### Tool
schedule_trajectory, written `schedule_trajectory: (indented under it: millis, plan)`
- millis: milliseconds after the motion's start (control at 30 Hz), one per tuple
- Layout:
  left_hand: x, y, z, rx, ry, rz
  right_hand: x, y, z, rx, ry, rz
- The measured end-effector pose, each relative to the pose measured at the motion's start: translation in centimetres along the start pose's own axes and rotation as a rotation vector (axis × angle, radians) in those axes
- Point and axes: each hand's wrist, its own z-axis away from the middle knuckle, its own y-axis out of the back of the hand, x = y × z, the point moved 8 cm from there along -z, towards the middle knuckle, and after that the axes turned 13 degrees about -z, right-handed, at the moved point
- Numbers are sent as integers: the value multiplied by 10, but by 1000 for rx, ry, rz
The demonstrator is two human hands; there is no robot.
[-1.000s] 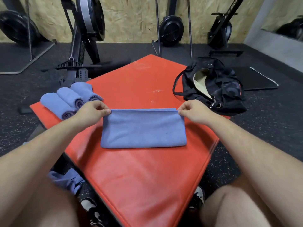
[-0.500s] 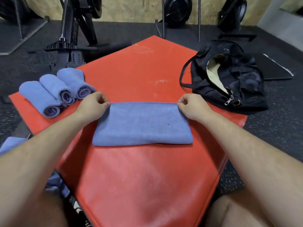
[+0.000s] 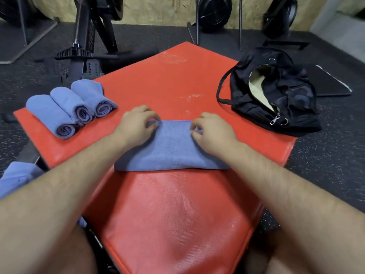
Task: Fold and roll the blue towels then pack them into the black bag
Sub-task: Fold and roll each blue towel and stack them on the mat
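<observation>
A folded blue towel (image 3: 171, 153) lies flat in the middle of the red mat (image 3: 177, 214). My left hand (image 3: 136, 125) and my right hand (image 3: 213, 133) rest on its far edge, fingers curled and pinching the cloth, closer together than the towel is wide. Three rolled blue towels (image 3: 73, 107) lie side by side at the mat's left corner. The black bag (image 3: 276, 95) sits open on the mat's right corner, its pale lining showing.
More blue cloth (image 3: 17, 175) hangs below the mat's left edge. Gym machines (image 3: 90, 36) stand on the dark rubber floor behind the mat. A flat black mat (image 3: 327, 84) lies behind the bag.
Both hands moved inward along the towel's far edge, from its corners toward the middle. The camera tilted down and moved closer.
</observation>
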Motion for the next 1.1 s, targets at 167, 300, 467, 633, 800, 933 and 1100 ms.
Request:
schedule_trajectory:
  millis: [167,300,467,633,800,933,1100]
  plan:
    - [44,-24,-9,-225,-129,80,-36,-36,23,-213,-47,1]
    - [42,-17,-19,-194,-53,5,-35,-42,23,-183,-16,96]
    - [28,-9,-12,-329,94,-12,-13,-27,4,-105,16,220]
    - [27,-9,20,-397,99,148,-9,-14,-2,-83,7,98]
    - [57,-13,54,-254,-170,14,-30,-37,33,-193,114,-11]
    - [53,-14,67,-206,-171,-148,-4,-22,49,-138,88,18]
    - [75,18,90,-12,-311,-141,4,-7,98,-245,173,-182]
